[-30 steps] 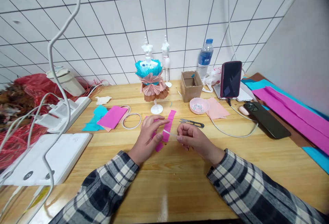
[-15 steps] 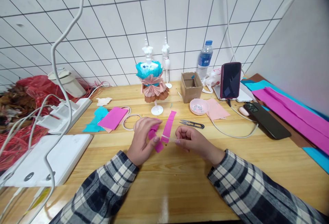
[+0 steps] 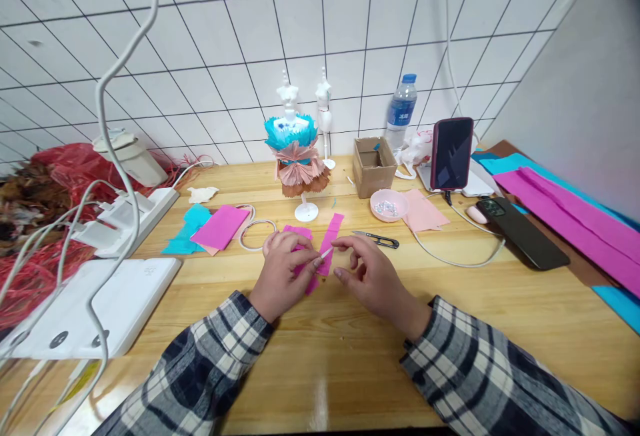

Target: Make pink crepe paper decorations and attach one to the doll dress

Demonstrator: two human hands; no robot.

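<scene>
My left hand (image 3: 286, 275) pinches a thin whitish strip, which looks like tape (image 3: 327, 253), between thumb and fingertips. The strip's free end points up and right. My right hand (image 3: 374, 281) is just right of it, thumb and fingers apart, its index fingertip close to the strip's end; whether they touch I cannot tell. Behind the strip a narrow magenta paper strip (image 3: 333, 228) lies on the table. More magenta paper pieces (image 3: 298, 230) lie partly hidden beneath my left hand. A roll of tape (image 3: 257, 235) sits just beyond that hand, and thread snips (image 3: 384, 241) lie beyond my right hand.
A small dress form in ruffled paper (image 3: 300, 163) stands at the back, beside a bare one (image 3: 325, 116). Rightward are a cardboard box (image 3: 374, 176), a pink bowl (image 3: 380, 213), a bottle (image 3: 401, 113) and phones (image 3: 525, 236). A power strip (image 3: 150, 219) and cables are left.
The whitish strip has passed from my right hand's pinch to my left hand's. My right fingers have opened, and the strip now tilts upward instead of lying nearly level.
</scene>
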